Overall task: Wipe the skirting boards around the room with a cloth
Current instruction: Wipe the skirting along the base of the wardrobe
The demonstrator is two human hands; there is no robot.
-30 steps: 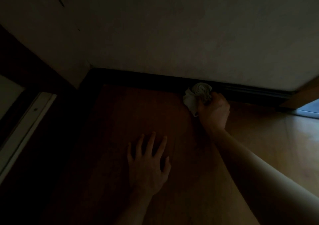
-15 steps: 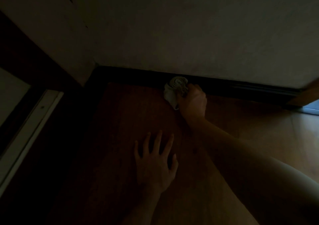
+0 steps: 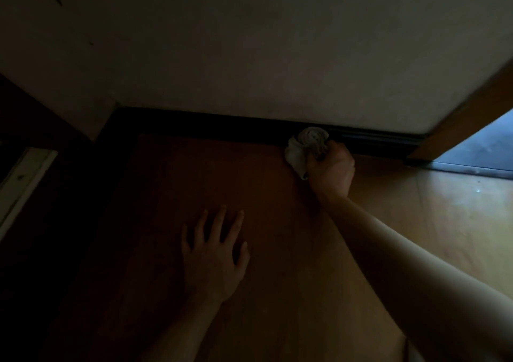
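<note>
A dark skirting board [image 3: 211,124] runs along the foot of the pale wall, from the dim left corner to the door frame on the right. My right hand [image 3: 331,171] is shut on a bunched pale cloth [image 3: 304,145], which is pressed against the skirting board right of centre. My left hand [image 3: 216,253] lies flat on the wooden floor with its fingers spread, holding nothing.
The room is very dim. A wooden door frame [image 3: 466,111] slants at the right, with a bright doorway and grey floor [image 3: 483,145] beyond it. A dark side wall with a pale strip [image 3: 22,181] stands at the left. The wooden floor [image 3: 416,223] is lit at the right.
My right hand slid the cloth left along the skirting board, then back right to about where it began. My left hand stayed flat on the floor.
</note>
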